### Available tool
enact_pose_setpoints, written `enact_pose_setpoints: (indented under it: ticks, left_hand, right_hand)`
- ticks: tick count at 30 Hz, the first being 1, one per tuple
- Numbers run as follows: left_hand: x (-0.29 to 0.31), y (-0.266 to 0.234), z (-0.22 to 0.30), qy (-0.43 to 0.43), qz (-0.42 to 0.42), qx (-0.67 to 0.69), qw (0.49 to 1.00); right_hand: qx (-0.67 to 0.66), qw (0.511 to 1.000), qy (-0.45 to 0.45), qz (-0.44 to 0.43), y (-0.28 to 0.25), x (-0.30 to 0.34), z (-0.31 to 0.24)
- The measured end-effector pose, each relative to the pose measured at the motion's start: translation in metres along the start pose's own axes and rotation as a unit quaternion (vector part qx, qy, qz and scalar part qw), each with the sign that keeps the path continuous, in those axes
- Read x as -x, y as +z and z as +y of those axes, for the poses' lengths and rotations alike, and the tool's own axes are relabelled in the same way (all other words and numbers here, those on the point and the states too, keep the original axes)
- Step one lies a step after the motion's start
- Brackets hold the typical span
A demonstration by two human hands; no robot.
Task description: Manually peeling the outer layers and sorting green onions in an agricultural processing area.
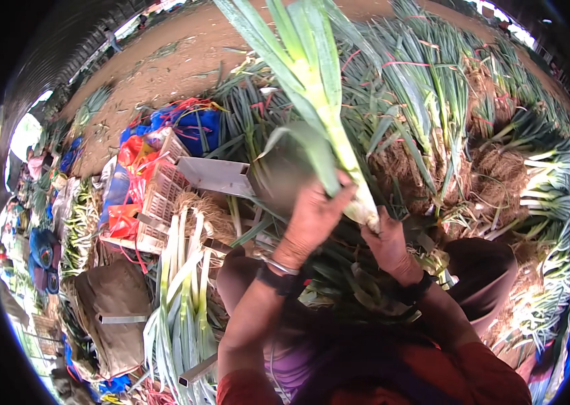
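A thick leek (pixel 347 150) slants up and away in front of me, its white end low and its green leaves fanning out past the top edge. My right hand (pixel 389 244) is closed around its white root end. Just left of that, my left hand (pixel 317 217) pinches a drooping outer leaf (pixel 313 150), which hangs bent beside the stalk. The fingertips of my left hand are partly hidden behind the leaf. Trimmed leaves (pixel 359 277) lie heaped below both hands, over my lap.
Bundles of leeks (pixel 426 115) with hairy roots stand beyond and to the right. Cleaned leeks (pixel 555 196) lie in rows at the far right. At left are a plastic crate (pixel 163 179) with red bags, a metal bar (pixel 214 175), more leeks (pixel 180 297) and a brown sack (pixel 109 317).
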State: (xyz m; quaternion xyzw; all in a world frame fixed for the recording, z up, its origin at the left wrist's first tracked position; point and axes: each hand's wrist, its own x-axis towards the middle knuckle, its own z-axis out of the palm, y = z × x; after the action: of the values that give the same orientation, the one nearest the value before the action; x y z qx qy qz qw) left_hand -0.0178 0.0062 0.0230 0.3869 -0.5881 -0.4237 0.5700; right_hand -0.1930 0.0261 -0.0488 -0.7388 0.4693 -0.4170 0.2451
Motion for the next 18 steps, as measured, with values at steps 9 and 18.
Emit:
enact_pose_setpoints:
  ticks: [9, 18]
  left_hand:
    - [0.055, 0.058, 0.007, 0.201, -0.32, -0.349, 0.858]
    - [0.065, 0.011, 0.074, 0.026, -0.556, -0.109, 0.824]
  right_hand:
    - [-0.035, 0.998, 0.013, -0.044, 0.006, -0.01, 0.084]
    - [0.072, 0.997, -0.033, -0.005, -0.019, -0.013, 0.059]
